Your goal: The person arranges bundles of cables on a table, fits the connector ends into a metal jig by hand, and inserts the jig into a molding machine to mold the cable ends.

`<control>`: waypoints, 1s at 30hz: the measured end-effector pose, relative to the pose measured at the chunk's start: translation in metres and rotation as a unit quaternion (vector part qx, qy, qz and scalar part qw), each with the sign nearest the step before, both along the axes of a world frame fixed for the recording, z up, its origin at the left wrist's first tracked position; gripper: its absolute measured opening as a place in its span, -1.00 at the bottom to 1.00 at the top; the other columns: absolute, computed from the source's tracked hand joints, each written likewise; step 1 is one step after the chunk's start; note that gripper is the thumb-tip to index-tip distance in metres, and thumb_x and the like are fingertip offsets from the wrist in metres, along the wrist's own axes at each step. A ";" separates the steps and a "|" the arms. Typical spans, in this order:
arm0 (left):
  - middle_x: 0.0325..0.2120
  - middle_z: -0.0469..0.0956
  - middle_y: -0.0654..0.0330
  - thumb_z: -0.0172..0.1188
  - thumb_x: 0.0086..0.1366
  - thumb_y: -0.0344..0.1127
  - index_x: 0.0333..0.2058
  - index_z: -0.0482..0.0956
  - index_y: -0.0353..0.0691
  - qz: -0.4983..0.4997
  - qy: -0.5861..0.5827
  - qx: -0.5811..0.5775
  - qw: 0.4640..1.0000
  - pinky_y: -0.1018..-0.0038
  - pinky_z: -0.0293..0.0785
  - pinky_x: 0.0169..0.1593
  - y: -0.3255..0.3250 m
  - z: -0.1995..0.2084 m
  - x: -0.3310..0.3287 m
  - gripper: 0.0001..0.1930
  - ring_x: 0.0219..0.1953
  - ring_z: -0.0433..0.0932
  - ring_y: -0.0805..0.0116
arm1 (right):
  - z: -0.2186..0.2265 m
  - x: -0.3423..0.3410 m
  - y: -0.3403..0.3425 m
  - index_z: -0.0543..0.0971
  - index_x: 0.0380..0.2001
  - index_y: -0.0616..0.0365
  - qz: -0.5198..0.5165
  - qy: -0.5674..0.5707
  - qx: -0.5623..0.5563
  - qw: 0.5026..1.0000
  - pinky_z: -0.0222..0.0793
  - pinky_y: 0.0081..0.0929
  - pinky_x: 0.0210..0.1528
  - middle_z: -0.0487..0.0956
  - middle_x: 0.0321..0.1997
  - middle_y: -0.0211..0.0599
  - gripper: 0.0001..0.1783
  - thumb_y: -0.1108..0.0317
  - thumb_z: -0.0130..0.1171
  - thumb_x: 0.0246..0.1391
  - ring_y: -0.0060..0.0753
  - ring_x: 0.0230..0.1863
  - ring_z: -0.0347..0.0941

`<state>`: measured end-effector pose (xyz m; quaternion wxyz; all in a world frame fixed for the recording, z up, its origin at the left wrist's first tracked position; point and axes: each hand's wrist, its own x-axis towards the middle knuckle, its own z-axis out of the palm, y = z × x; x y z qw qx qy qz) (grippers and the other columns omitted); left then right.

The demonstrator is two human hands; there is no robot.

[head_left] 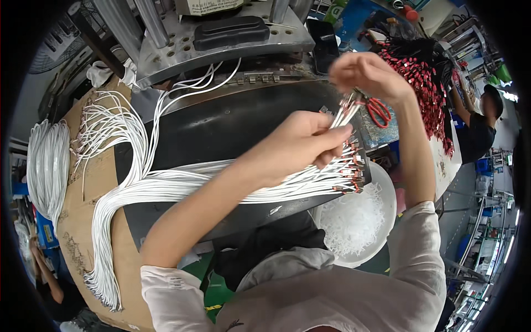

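My left hand [310, 141] is closed around a small bunch of white cables [347, 114], with their ends pointing up and to the right. Just above those ends, my right hand [371, 76] is loosely curled with its fingers apart, and nothing shows in it. A pair of red-handled snips [379, 113] is below the right hand; whether the two touch is hard to tell. Under my left forearm a thick bundle of white cables [182, 185] runs across the black work surface [221, 122], its reddish-tipped ends [351, 171] fanned out at the right edge.
A metal machine [227, 47] stands at the back, with a dark phone-like device [322, 47] beside it. A white basin [354, 221] of clear plastic scraps is near my right elbow. Black-and-red cables [426, 83] pile up at the right. Coiled white cables [48, 171] sit far left. Other people are nearby.
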<state>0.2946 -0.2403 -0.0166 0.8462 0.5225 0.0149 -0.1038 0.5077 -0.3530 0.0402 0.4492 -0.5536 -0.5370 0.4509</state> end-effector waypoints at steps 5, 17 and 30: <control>-0.39 0.52 0.31 0.09 0.57 -0.25 -0.05 0.54 -0.31 0.149 0.035 0.063 0.986 0.60 0.28 -0.42 0.008 -0.018 0.009 -0.78 -0.48 0.36 0.62 | -0.056 -0.003 0.027 0.46 0.30 0.27 0.094 -0.015 -0.159 0.983 0.28 -0.25 0.38 0.50 0.31 -0.10 -0.02 -0.47 -0.34 0.39 -0.24 0.29 0.43; -0.24 0.65 0.20 0.28 0.44 -0.36 0.08 0.56 -0.31 0.148 0.080 0.031 0.985 0.53 0.60 -0.14 0.056 -0.048 -0.044 -0.70 -0.27 0.64 0.46 | -0.105 -0.057 0.061 0.50 -0.21 0.29 -0.188 -0.485 -0.029 0.854 0.41 -0.03 -0.01 0.54 -0.11 0.09 -0.72 0.39 0.35 0.12 0.25 0.02 0.47; -0.27 0.71 0.12 0.32 0.39 -0.39 -0.07 0.60 -0.37 0.220 0.110 0.075 0.966 0.56 0.60 -0.19 0.047 -0.043 -0.033 -0.78 -0.31 0.67 0.47 | -0.091 -0.073 0.036 0.61 -0.15 0.24 -0.206 0.128 -0.068 0.968 0.45 -0.60 -0.24 0.61 -0.32 -0.41 -0.70 0.20 0.08 0.46 -0.60 -0.36 0.48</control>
